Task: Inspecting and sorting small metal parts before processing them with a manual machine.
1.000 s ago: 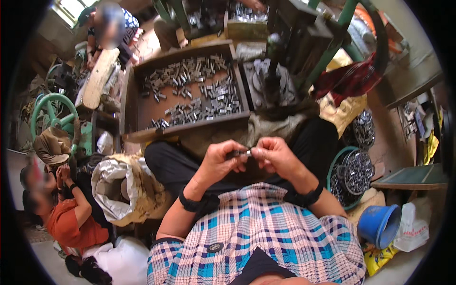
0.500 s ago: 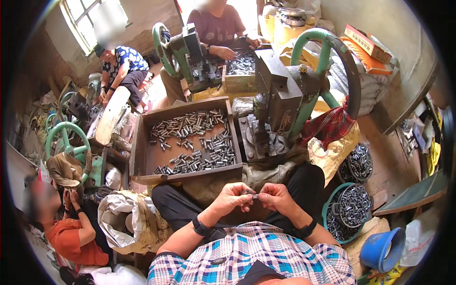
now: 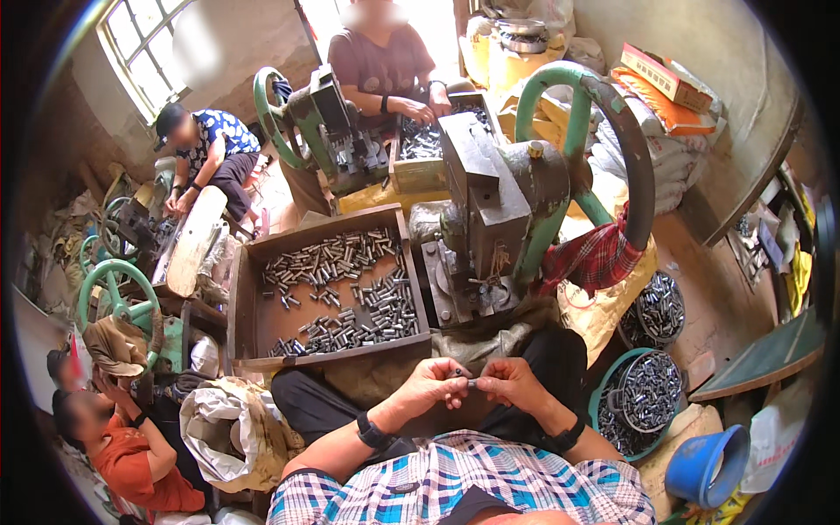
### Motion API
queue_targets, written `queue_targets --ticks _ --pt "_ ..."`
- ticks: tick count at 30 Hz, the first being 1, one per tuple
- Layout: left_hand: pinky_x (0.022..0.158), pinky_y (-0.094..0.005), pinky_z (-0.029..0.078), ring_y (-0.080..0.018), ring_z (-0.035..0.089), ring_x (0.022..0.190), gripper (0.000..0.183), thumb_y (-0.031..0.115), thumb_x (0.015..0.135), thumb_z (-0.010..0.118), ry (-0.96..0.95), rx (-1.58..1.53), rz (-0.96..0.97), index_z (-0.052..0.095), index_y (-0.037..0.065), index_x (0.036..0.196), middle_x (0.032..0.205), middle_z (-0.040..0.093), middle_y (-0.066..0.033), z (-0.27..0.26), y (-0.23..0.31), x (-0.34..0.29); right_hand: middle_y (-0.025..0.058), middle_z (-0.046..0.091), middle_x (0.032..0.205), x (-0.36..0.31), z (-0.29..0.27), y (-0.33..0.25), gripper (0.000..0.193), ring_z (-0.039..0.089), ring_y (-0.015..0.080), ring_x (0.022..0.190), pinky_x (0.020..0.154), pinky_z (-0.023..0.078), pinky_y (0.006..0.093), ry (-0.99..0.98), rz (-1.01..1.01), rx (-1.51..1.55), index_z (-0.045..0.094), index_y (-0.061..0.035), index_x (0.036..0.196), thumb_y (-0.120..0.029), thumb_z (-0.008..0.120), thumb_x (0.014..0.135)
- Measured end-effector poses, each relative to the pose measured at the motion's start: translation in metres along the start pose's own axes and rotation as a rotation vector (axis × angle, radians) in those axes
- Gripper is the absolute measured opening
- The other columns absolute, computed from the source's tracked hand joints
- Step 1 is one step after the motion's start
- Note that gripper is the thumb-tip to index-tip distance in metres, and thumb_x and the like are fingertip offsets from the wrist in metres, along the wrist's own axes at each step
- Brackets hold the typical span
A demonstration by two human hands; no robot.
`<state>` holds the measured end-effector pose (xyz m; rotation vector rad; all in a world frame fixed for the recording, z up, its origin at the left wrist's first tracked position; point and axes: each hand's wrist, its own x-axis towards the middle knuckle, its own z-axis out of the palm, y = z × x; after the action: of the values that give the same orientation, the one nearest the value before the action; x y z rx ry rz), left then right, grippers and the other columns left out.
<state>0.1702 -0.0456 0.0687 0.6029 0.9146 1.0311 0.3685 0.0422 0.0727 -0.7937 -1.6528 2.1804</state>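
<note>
Over my lap, my left hand (image 3: 429,388) and my right hand (image 3: 511,385) come together with their fingertips pinched. Between them is a small silvery metal cylinder (image 3: 472,383), with both hands on it. A tiny dark piece shows at my left fingertips; its kind is too small to make out. Just beyond my hands stands a wooden tray (image 3: 328,360) with many loose small metal cylinders (image 3: 385,302) spread over its bottom. Right of the tray is a hand press (image 3: 486,188) with a green wheel; neither hand touches it.
Tubs of metal parts (image 3: 649,392) and a blue bucket (image 3: 707,466) stand at my right. An open white sack (image 3: 229,429) is at my left. A co-worker sits across by a second press (image 3: 328,122); other people work at the left. A red plaid cloth (image 3: 593,255) hangs on the wheel.
The view has shifted slightly, so my hands and the tray appear lower. Both hands keep their pinch on the metal cylinder. The co-worker across has moved their hands over their box.
</note>
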Motion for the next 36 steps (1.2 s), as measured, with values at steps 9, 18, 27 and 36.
queue_targets --ticks 9,18,27,36 --pt "0.054 -0.0196 0.05 -0.0095 0.061 0.06 0.013 0.016 0.087 0.063 0.111 0.011 0.077 0.057 0.005 0.091 0.076 0.063 -0.0044 0.011 -0.012 0.005 -0.001 0.057 0.059 -0.004 -0.001 0.011 0.012 0.043 0.0018 0.042 0.038 0.03 0.0164 0.105 -0.021 0.068 0.061 -0.005 0.079 -0.016 0.065 0.084" --pt "0.057 -0.0187 0.05 -0.0092 0.06 0.067 0.019 0.012 0.086 0.064 -0.011 -0.098 -0.02 0.058 0.002 0.1 0.083 0.063 -0.0055 0.015 -0.044 0.004 -0.0007 0.057 0.06 -0.029 -0.012 0.042 0.016 0.043 0.0026 0.042 0.038 0.031 0.018 0.092 0.015 0.066 0.06 -0.0055 0.079 -0.02 0.066 0.084" --pt "0.054 -0.0187 0.047 -0.0082 0.057 0.062 0.017 0.015 0.086 0.064 0.098 -0.07 -0.008 0.057 0.004 0.097 0.078 0.06 -0.0034 0.02 -0.053 0.016 0.0007 0.057 0.06 -0.027 -0.015 0.055 0.012 0.043 0.0031 0.041 0.038 0.032 0.0165 0.031 0.007 0.307 0.06 -0.0049 0.082 -0.015 0.063 0.086" --pt "0.059 -0.0187 0.05 -0.0095 0.06 0.068 0.02 0.015 0.086 0.063 0.115 -0.027 0.001 0.058 0.002 0.1 0.083 0.062 -0.0044 0.018 -0.056 0.008 0.0009 0.058 0.06 -0.024 -0.012 0.061 0.013 0.043 0.0027 0.042 0.038 0.032 0.0168 0.067 -0.077 0.147 0.061 -0.004 0.081 -0.016 0.063 0.086"
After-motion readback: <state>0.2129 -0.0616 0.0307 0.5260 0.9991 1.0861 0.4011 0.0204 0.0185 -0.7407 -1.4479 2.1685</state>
